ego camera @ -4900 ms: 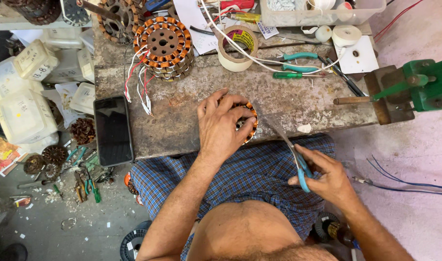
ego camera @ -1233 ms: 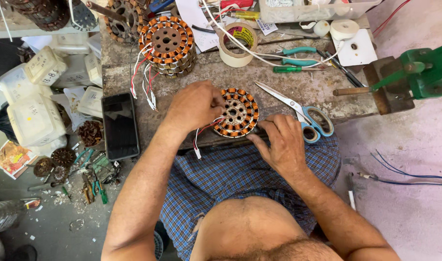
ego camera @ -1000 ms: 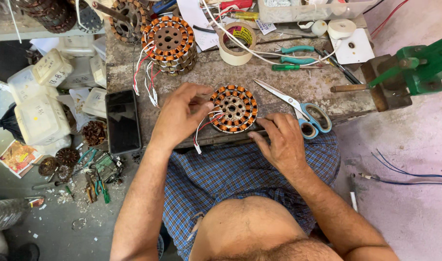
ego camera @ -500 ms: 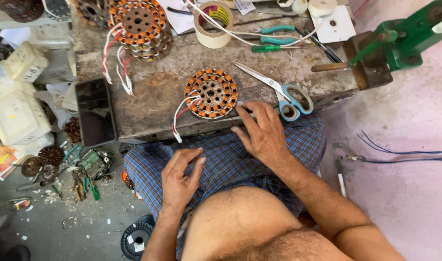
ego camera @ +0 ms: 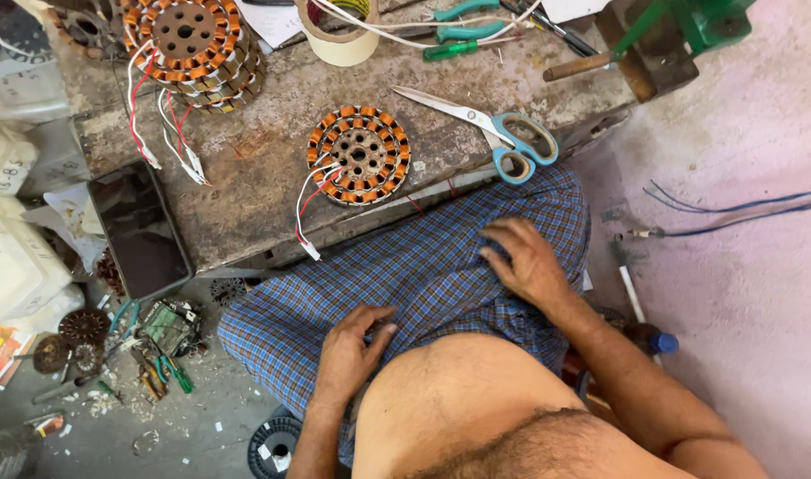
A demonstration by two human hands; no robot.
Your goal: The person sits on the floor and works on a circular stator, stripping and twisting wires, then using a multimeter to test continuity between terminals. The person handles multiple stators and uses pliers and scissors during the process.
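Hands first: your left hand (ego camera: pixel 350 350) lies on the blue checked cloth (ego camera: pixel 441 275) over your lap, fingers loosely together and bent, pinching nothing, while your right hand (ego camera: pixel 528 259) rests flat on the same cloth near your knee, fingers spread and empty. The nearest piece of work is the copper-wound stator (ego camera: pixel 358 155), lying flat on the worn bench (ego camera: pixel 255 191) close to its front edge, apart from both hands. Its red and white lead wires (ego camera: pixel 310 213) trail off that edge and hang toward your lap. That looks like the main risk: a knee or a fold of cloth catching those leads could drag the stator off the bench, or strain the leads where they join the windings. The blue-handled scissors (ego camera: pixel 499 133) lie just beside the stator with the blades pointing across the bench and the handles at the edge above your right thigh, so a careless reach could knock them down onto your leg. The dark phone (ego camera: pixel 141 229) overhangs the left corner and could tip with a bump. A taller stack of stators (ego camera: pixel 192 44) stands well back.
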